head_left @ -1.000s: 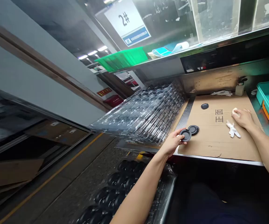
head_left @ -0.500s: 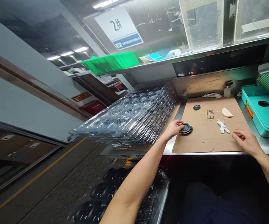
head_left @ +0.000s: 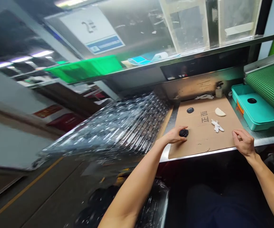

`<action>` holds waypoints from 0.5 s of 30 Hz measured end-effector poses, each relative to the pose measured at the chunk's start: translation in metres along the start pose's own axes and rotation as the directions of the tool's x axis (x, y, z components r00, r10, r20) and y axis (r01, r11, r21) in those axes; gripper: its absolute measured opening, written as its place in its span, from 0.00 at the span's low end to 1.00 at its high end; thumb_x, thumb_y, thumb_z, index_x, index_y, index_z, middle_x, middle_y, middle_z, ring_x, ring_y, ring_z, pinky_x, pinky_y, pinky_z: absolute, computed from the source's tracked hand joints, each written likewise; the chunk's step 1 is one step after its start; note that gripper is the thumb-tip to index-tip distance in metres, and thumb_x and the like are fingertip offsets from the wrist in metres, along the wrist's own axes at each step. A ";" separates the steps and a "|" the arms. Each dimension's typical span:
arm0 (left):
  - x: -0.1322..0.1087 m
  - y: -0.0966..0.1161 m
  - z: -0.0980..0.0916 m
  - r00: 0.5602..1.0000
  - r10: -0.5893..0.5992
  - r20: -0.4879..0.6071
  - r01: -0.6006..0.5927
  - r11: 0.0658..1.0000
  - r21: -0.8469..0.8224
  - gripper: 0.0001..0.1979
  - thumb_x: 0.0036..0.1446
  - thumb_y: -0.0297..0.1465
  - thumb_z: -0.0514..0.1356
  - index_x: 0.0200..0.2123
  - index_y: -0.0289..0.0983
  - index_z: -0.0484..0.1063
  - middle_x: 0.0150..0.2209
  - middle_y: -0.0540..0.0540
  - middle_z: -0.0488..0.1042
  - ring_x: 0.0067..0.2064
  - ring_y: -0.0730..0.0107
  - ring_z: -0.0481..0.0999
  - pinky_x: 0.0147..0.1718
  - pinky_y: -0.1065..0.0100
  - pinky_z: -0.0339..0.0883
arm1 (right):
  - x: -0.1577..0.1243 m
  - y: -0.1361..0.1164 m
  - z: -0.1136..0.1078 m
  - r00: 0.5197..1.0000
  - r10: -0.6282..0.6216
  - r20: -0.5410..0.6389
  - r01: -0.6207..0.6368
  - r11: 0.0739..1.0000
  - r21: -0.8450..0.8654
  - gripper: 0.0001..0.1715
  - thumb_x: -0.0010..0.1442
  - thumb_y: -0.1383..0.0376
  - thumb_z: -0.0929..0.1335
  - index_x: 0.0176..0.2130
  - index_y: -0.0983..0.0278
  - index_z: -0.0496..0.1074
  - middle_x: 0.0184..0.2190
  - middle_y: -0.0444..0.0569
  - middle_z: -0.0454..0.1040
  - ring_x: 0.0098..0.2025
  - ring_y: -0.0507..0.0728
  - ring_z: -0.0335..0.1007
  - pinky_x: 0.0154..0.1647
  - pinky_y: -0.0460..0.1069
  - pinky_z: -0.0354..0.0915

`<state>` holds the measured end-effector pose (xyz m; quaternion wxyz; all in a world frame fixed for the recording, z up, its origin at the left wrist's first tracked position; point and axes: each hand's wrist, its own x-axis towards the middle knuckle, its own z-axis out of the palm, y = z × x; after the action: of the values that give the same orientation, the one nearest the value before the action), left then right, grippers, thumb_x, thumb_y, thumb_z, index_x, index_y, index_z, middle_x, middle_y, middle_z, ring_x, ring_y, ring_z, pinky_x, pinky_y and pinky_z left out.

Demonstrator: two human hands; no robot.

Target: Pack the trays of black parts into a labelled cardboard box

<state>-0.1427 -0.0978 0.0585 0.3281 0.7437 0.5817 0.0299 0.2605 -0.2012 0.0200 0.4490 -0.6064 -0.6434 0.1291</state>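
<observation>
My left hand (head_left: 173, 136) rests on the brown cardboard sheet (head_left: 198, 145), its fingertips on a small stack of black round rubber discs (head_left: 183, 132). My right hand (head_left: 243, 142) lies near the cardboard's front right corner with fingers loosely curled and nothing visible in it. Another single black disc (head_left: 190, 110) lies further back on the cardboard. A white half-round pad (head_left: 219, 112) and a crumpled white cloth (head_left: 217, 126) lie between the hands and the back wall.
A stack of clear plastic blister trays (head_left: 117, 126) slopes to the left of the cardboard. A teal box (head_left: 254, 109) holding a black disc and a green ribbed conveyor (head_left: 266, 82) stand at the right. A small bottle (head_left: 219, 91) stands at the back. Bagged black parts (head_left: 127, 205) sit below.
My right hand left the white pad at the back and came to the cardboard's front right corner. My left hand set its disc onto the stack. The view swung right.
</observation>
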 end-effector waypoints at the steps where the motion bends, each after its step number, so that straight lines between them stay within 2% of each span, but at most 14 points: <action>1: 0.002 0.001 0.002 1.000 0.012 0.014 -0.012 1.000 0.024 0.39 0.46 0.41 0.70 0.63 0.37 0.76 0.66 0.36 0.73 0.68 0.46 0.71 0.71 0.57 0.57 | -0.014 -0.003 -0.010 0.994 0.024 -0.103 -0.025 1.000 -0.009 0.18 0.70 0.53 0.65 0.39 0.58 0.80 0.42 0.55 0.82 0.46 0.64 0.81 0.53 0.60 0.77; 3: 0.004 0.002 0.005 1.000 0.014 0.008 -0.014 0.999 0.045 0.32 0.47 0.42 0.69 0.56 0.39 0.80 0.61 0.37 0.78 0.64 0.45 0.75 0.68 0.55 0.62 | -0.049 0.000 -0.033 0.938 0.110 -0.328 -0.125 0.992 -0.024 0.16 0.69 0.53 0.66 0.40 0.58 0.79 0.43 0.56 0.82 0.46 0.64 0.81 0.55 0.61 0.77; 4: 0.002 0.004 0.006 1.000 0.010 -0.003 -0.010 0.999 0.042 0.30 0.47 0.43 0.69 0.54 0.39 0.81 0.59 0.37 0.79 0.62 0.44 0.76 0.68 0.54 0.63 | -0.068 0.007 -0.045 0.878 0.180 -0.444 -0.209 0.978 -0.017 0.16 0.69 0.52 0.66 0.41 0.58 0.79 0.43 0.57 0.81 0.46 0.65 0.80 0.54 0.62 0.77; 6: -0.009 0.015 0.009 1.000 0.009 -0.025 -0.010 1.000 -0.008 0.29 0.46 0.46 0.70 0.52 0.41 0.82 0.57 0.38 0.80 0.60 0.42 0.77 0.67 0.51 0.64 | -0.102 0.031 -0.067 0.706 0.341 -0.621 -0.409 0.912 0.036 0.20 0.69 0.49 0.66 0.47 0.60 0.77 0.47 0.60 0.79 0.47 0.66 0.80 0.51 0.63 0.77; 7: -0.019 0.024 0.013 1.000 0.017 -0.022 -0.018 0.998 -0.058 0.29 0.47 0.48 0.70 0.52 0.43 0.82 0.56 0.39 0.81 0.61 0.42 0.77 0.67 0.50 0.64 | -0.115 0.048 -0.078 0.634 0.411 -0.655 -0.499 0.865 0.060 0.24 0.68 0.47 0.67 0.51 0.61 0.76 0.50 0.62 0.77 0.49 0.67 0.79 0.51 0.63 0.77; 8: -0.032 0.037 0.021 0.999 0.038 0.001 -0.038 0.992 -0.121 0.29 0.49 0.49 0.70 0.53 0.46 0.81 0.57 0.41 0.80 0.61 0.42 0.76 0.67 0.50 0.64 | -0.124 0.066 -0.087 0.594 0.466 -0.655 -0.570 0.819 0.066 0.31 0.65 0.45 0.69 0.57 0.63 0.73 0.54 0.64 0.75 0.53 0.68 0.77 0.53 0.64 0.76; 9: -0.047 0.051 0.032 0.995 0.077 0.063 -0.064 0.979 -0.192 0.28 0.52 0.50 0.69 0.55 0.49 0.80 0.58 0.43 0.80 0.62 0.44 0.75 0.67 0.50 0.64 | -0.128 0.084 -0.095 0.595 0.503 -0.627 -0.615 0.787 0.049 0.40 0.61 0.43 0.72 0.63 0.64 0.69 0.59 0.65 0.72 0.57 0.69 0.75 0.56 0.65 0.74; 10: -0.063 0.067 0.049 0.978 0.136 0.159 -0.091 0.960 -0.264 0.27 0.57 0.49 0.68 0.59 0.52 0.78 0.61 0.46 0.78 0.64 0.47 0.74 0.68 0.51 0.63 | -0.127 0.102 -0.102 0.629 0.528 -0.571 -0.634 0.773 0.015 0.49 0.57 0.43 0.74 0.67 0.64 0.65 0.62 0.66 0.70 0.61 0.70 0.72 0.60 0.66 0.72; 11: -0.078 0.081 0.070 0.921 0.235 0.310 -0.136 0.941 -0.311 0.26 0.59 0.47 0.67 0.61 0.55 0.77 0.63 0.47 0.76 0.66 0.49 0.73 0.69 0.52 0.63 | -0.124 0.119 -0.106 0.673 0.542 -0.503 -0.632 0.775 -0.009 0.55 0.53 0.43 0.75 0.69 0.65 0.62 0.64 0.66 0.69 0.64 0.71 0.69 0.64 0.67 0.69; 12: -0.093 0.093 0.095 0.833 0.325 0.448 -0.184 0.926 -0.331 0.27 0.60 0.45 0.67 0.63 0.57 0.75 0.65 0.48 0.74 0.67 0.50 0.72 0.70 0.53 0.62 | -0.118 0.133 -0.110 0.711 0.559 -0.427 -0.621 0.783 -0.009 0.57 0.51 0.43 0.76 0.70 0.65 0.61 0.64 0.66 0.70 0.64 0.70 0.69 0.67 0.67 0.66; 13: -0.104 0.101 0.123 0.743 0.366 0.561 -0.212 0.923 -0.321 0.30 0.59 0.43 0.68 0.65 0.57 0.74 0.66 0.47 0.73 0.67 0.50 0.72 0.69 0.53 0.63 | -0.111 0.145 -0.112 0.729 0.579 -0.365 -0.615 0.788 0.023 0.57 0.50 0.44 0.76 0.69 0.65 0.62 0.62 0.65 0.72 0.63 0.69 0.70 0.68 0.67 0.65; 14: -0.113 0.105 0.152 0.681 0.351 0.642 -0.224 0.935 -0.274 0.34 0.56 0.40 0.70 0.66 0.55 0.73 0.66 0.44 0.72 0.66 0.48 0.73 0.67 0.52 0.66 | -0.105 0.155 -0.113 0.728 0.606 -0.322 -0.616 0.784 0.081 0.55 0.49 0.45 0.77 0.67 0.65 0.64 0.59 0.64 0.74 0.60 0.68 0.72 0.67 0.66 0.66; 15: -0.118 0.105 0.181 0.649 0.294 0.702 -0.235 0.955 -0.182 0.36 0.54 0.36 0.70 0.67 0.51 0.72 0.65 0.40 0.72 0.66 0.45 0.73 0.66 0.50 0.67 | -0.100 0.162 -0.113 0.713 0.637 -0.295 -0.622 0.768 0.153 0.54 0.47 0.45 0.77 0.65 0.65 0.66 0.57 0.63 0.76 0.58 0.67 0.74 0.66 0.66 0.67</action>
<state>-0.0153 -0.2958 0.0117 0.5496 0.7590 0.2892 -0.1955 0.4373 -0.2962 -0.0728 0.4921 -0.7918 -0.3111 0.1845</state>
